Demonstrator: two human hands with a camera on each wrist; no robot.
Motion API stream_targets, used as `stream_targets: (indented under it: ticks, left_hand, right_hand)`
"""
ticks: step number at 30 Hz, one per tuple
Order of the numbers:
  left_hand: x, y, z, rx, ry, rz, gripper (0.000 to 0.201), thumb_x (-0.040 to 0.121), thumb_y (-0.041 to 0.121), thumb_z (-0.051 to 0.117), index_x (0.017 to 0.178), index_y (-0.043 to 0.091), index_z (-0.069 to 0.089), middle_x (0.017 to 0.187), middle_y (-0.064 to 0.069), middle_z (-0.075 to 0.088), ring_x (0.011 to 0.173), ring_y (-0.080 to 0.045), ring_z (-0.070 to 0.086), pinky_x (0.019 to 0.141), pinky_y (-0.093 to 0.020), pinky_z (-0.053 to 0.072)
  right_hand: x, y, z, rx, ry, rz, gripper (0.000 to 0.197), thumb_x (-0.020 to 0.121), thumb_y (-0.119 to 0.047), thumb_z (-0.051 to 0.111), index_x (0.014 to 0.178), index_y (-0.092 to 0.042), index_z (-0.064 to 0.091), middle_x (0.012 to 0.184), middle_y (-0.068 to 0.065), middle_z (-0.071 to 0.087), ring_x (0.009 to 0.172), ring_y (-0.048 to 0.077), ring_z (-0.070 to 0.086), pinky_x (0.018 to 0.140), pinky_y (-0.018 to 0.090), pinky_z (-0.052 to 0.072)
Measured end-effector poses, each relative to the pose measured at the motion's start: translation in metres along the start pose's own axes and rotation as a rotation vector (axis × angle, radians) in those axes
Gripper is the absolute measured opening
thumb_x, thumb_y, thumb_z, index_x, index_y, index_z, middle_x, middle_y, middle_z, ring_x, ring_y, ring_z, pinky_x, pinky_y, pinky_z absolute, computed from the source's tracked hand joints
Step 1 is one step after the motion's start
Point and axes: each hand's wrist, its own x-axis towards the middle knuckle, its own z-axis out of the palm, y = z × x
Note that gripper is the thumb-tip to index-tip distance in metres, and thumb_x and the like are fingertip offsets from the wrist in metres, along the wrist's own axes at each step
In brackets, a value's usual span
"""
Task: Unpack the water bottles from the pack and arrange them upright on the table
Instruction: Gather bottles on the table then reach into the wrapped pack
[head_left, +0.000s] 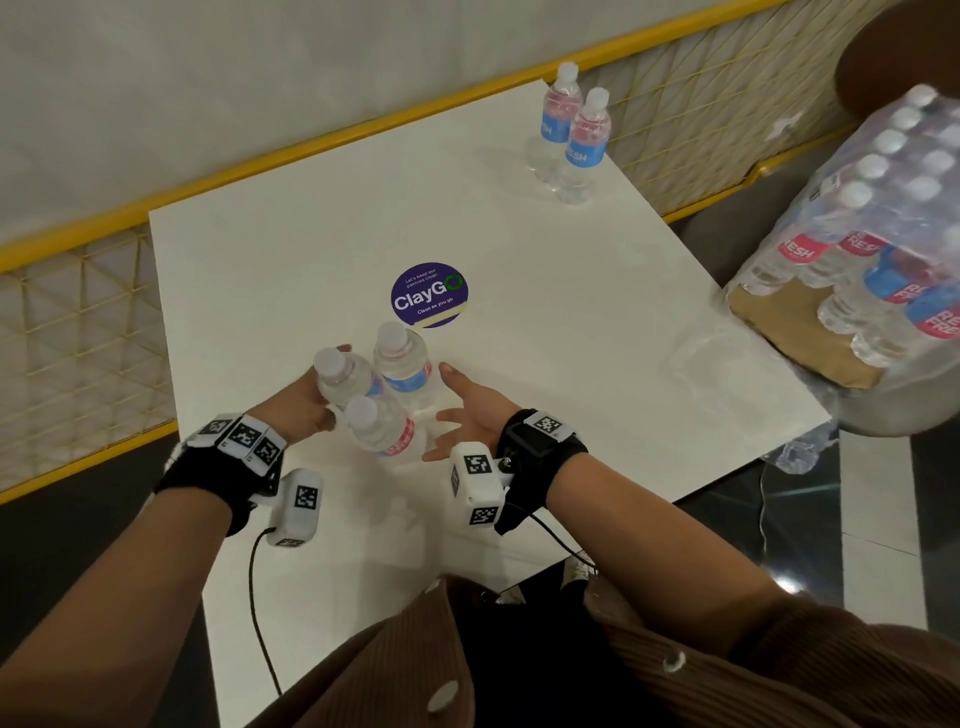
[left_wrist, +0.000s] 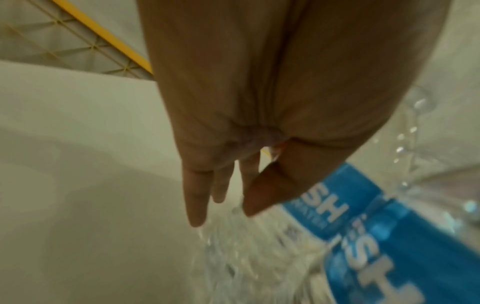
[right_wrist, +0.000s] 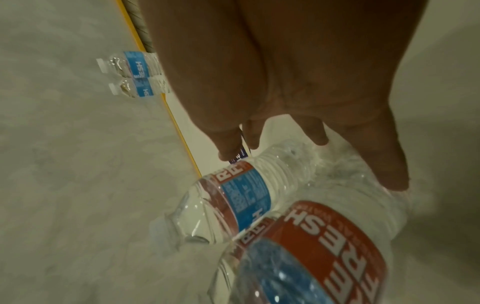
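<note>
Three clear water bottles stand close together on the white table (head_left: 291, 260): a left bottle (head_left: 340, 376), a back bottle (head_left: 402, 364) and a front bottle (head_left: 382, 431). My left hand (head_left: 324, 387) lies against the left bottle; in the left wrist view its fingers (left_wrist: 197, 201) are straight beside a blue label (left_wrist: 389, 236). My right hand (head_left: 457, 410) is spread open just right of the cluster, holding nothing; its fingers (right_wrist: 387, 164) reach past the bottles (right_wrist: 249, 197). Two more bottles (head_left: 558, 119) (head_left: 584, 145) stand upright at the far right corner. The shrink-wrapped pack (head_left: 857, 249) sits at the right.
A round purple ClayGo sticker (head_left: 430, 294) marks the table's middle. Loose clear wrap (head_left: 701, 358) lies near the right edge, more hanging off it (head_left: 800, 452). A yellow mesh railing (head_left: 78, 338) borders the far and left sides. The pack rests on a seat (head_left: 883, 410) beside the table.
</note>
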Motion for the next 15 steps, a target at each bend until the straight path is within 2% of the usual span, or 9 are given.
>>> stream_targets:
  ticks: [1, 2, 4, 6, 8, 10, 13, 15]
  left_hand:
    - [-0.005, 0.006, -0.006, -0.033, 0.047, -0.043, 0.095, 0.074, -0.028, 0.048, 0.149, 0.023, 0.02, 0.143, -0.003, 0.037, 0.135, -0.023, 0.036, 0.094, -0.031, 0.041]
    - [-0.012, 0.013, -0.014, -0.028, 0.119, -0.066, 0.09, 0.076, -0.028, 0.042, 0.148, 0.022, 0.023, 0.146, -0.006, 0.036, 0.137, -0.025, 0.033, 0.093, -0.032, 0.039]
    - [-0.025, 0.034, -0.03, 0.09, 0.303, -0.016, 0.073, 0.083, -0.019, 0.045, 0.144, 0.019, 0.034, 0.149, -0.008, 0.036, 0.14, -0.027, 0.032, 0.104, -0.034, 0.033]
    - [-0.037, 0.063, -0.038, 0.262, 0.422, 0.13, 0.054, 0.089, -0.004, 0.052, 0.137, 0.018, 0.045, 0.146, -0.006, 0.04, 0.136, -0.025, 0.036, 0.11, -0.035, 0.03]
    - [-0.045, 0.099, -0.03, 0.367, 0.421, 0.26, 0.043, 0.092, 0.008, 0.056, 0.133, 0.017, 0.05, 0.142, -0.002, 0.044, 0.132, -0.021, 0.041, 0.107, -0.026, 0.028]
    - [-0.044, 0.128, -0.013, 0.459, 0.323, 0.346, 0.042, 0.091, 0.016, 0.059, 0.132, 0.019, 0.052, 0.138, 0.001, 0.048, 0.129, -0.018, 0.044, 0.103, -0.021, 0.027]
    - [-0.03, 0.14, 0.01, 0.57, 0.177, 0.28, 0.036, 0.091, 0.021, 0.059, 0.127, 0.027, 0.057, 0.131, 0.006, 0.054, 0.12, -0.017, 0.052, 0.099, -0.026, 0.038]
    - [-0.02, 0.139, 0.018, 0.717, 0.199, 0.221, 0.028, 0.093, 0.016, 0.053, 0.118, 0.023, 0.064, 0.127, 0.003, 0.059, 0.113, -0.02, 0.056, 0.094, -0.032, 0.044]
  right_hand:
    - [-0.002, -0.001, -0.007, 0.005, 0.016, -0.009, 0.07, 0.088, -0.056, 0.052, 0.148, -0.039, 0.019, 0.155, 0.014, 0.02, 0.133, 0.046, 0.036, 0.092, 0.059, 0.046]
    - [-0.003, -0.002, -0.015, 0.017, 0.031, -0.021, 0.071, 0.087, -0.055, 0.055, 0.147, -0.038, 0.021, 0.155, 0.014, 0.021, 0.136, 0.045, 0.032, 0.094, 0.06, 0.045]
    - [-0.008, -0.005, -0.036, 0.047, 0.06, -0.046, 0.07, 0.086, -0.05, 0.06, 0.146, -0.035, 0.027, 0.153, 0.015, 0.024, 0.139, 0.043, 0.025, 0.095, 0.062, 0.043]
    - [-0.016, -0.009, -0.057, 0.064, 0.091, -0.083, 0.065, 0.088, -0.045, 0.059, 0.145, -0.032, 0.032, 0.15, 0.017, 0.028, 0.137, 0.044, 0.027, 0.093, 0.061, 0.045]
    - [-0.026, -0.014, -0.075, 0.063, 0.119, -0.138, 0.056, 0.092, -0.042, 0.055, 0.144, -0.03, 0.036, 0.147, 0.018, 0.031, 0.134, 0.045, 0.031, 0.091, 0.059, 0.046]
    - [-0.036, -0.019, -0.091, 0.065, 0.148, -0.185, 0.05, 0.095, -0.039, 0.051, 0.142, -0.03, 0.039, 0.145, 0.018, 0.034, 0.132, 0.045, 0.034, 0.093, 0.059, 0.046]
    - [-0.05, -0.023, -0.114, 0.108, 0.176, -0.24, 0.044, 0.096, -0.036, 0.049, 0.139, -0.03, 0.042, 0.141, 0.017, 0.037, 0.132, 0.043, 0.036, 0.088, 0.057, 0.049]
    - [-0.058, -0.024, -0.13, 0.131, 0.198, -0.266, 0.044, 0.097, -0.035, 0.048, 0.139, -0.029, 0.042, 0.138, 0.016, 0.038, 0.132, 0.042, 0.037, 0.08, 0.054, 0.052]
